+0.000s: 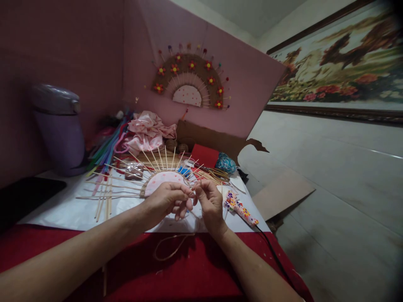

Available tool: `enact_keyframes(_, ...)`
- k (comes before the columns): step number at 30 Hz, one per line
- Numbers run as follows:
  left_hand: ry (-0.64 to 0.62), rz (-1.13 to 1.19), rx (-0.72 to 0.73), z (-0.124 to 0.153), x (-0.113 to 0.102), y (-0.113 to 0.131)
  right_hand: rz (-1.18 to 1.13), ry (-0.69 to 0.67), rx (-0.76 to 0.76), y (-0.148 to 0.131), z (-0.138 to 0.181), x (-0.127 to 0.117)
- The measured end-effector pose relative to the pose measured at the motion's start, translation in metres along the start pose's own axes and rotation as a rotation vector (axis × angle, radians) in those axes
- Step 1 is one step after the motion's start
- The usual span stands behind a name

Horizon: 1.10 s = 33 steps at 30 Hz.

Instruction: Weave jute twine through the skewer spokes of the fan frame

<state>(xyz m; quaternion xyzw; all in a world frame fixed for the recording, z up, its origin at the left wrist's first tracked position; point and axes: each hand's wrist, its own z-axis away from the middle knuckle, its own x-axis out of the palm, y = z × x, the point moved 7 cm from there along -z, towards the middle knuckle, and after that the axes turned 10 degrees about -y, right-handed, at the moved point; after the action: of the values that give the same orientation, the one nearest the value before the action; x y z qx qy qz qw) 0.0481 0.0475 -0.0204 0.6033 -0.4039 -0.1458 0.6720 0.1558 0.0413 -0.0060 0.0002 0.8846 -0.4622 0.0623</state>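
Observation:
My left hand [166, 202] and my right hand [208, 201] meet fingertip to fingertip over the near edge of a half-round fan piece [162, 179], pink with white dots and with wooden sticks [126, 178] raying out from it. Both hands pinch a thin brown jute cord [171, 247], which hangs down and loops on the red tablecloth [189, 272]. A glue gun with a flowered cover [241, 208] lies just right of my right hand, its black cable running off the table edge.
A finished jute fan with red flowers [190, 79] hangs on the pink backboard. Behind the work lie pink dotted cloth [147, 130], coloured pipe cleaners [107, 151], a blue yarn ball [225, 162], cardboard [217, 140] and a lilac bin [59, 126]. White paper [63, 209] covers the table.

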Motion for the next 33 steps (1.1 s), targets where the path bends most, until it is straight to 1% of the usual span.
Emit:
enact_keyframes(7, 0.034, -0.13, -0.01, 0.0, -0.001, -0.002, 0.01, -0.038, -0.01, -0.002, -0.001, 0.003)
enact_keyframes(9, 0.029, -0.129, -0.007, 0.0, 0.0, -0.002, 0.008, -0.047, 0.004, 0.0, 0.0, 0.004)
enact_keyframes(15, 0.026, -0.054, 0.015, 0.0, -0.001, 0.001, -0.022, -0.006, 0.021, 0.004, -0.002, -0.001)
enact_keyframes(19, 0.031, -0.082, -0.004, 0.001, -0.001, 0.001, 0.004, -0.004, 0.009, 0.002, -0.002, -0.002)
enact_keyframes(25, 0.063, -0.079, -0.002, 0.001, -0.002, 0.002, -0.053, -0.044, 0.025, 0.003, -0.001, 0.004)
enact_keyframes(30, 0.071, -0.046, 0.019, -0.001, -0.003, 0.001, -0.102, -0.032, 0.042, 0.005, -0.001, 0.003)
enact_keyframes(33, 0.069, -0.109, 0.004, -0.001, -0.003, 0.001, -0.183, -0.01, 0.057, 0.007, -0.002, 0.001)
